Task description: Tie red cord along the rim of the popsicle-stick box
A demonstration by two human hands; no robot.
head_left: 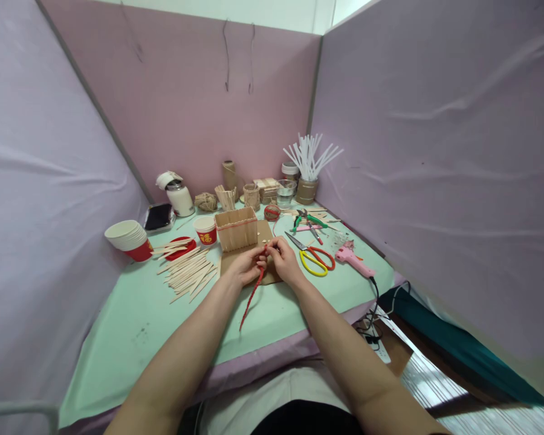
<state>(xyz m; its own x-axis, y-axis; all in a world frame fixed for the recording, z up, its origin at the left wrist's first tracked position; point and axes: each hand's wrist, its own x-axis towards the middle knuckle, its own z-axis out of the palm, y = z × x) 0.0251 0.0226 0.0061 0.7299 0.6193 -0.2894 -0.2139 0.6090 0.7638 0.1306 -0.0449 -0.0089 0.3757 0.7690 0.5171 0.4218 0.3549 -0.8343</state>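
Near the table's middle my left hand (pixel 249 266) and my right hand (pixel 284 258) meet, fingertips pinched together on a red braided cord (pixel 252 297). The cord's long end hangs down from my left hand toward the table's front. A thin strand runs back toward a red ball of twine (pixel 272 212). Just behind my hands stands a small box of wooden craft sticks (pixel 236 231), with a red line along its upper side. Beneath them lies a piece of brown cardboard (pixel 230 263). The cord between my fingertips is partly hidden.
Loose craft sticks (pixel 188 275) and paper cups (pixel 129 238) lie left. Right are scissors (pixel 315 257), green-handled pliers (pixel 309 221) and a corded pink glue gun (pixel 354 261). Along the back stand a white jar (pixel 180 198), a glass of water (pixel 285 194) and a pot of white sticks (pixel 307 188).
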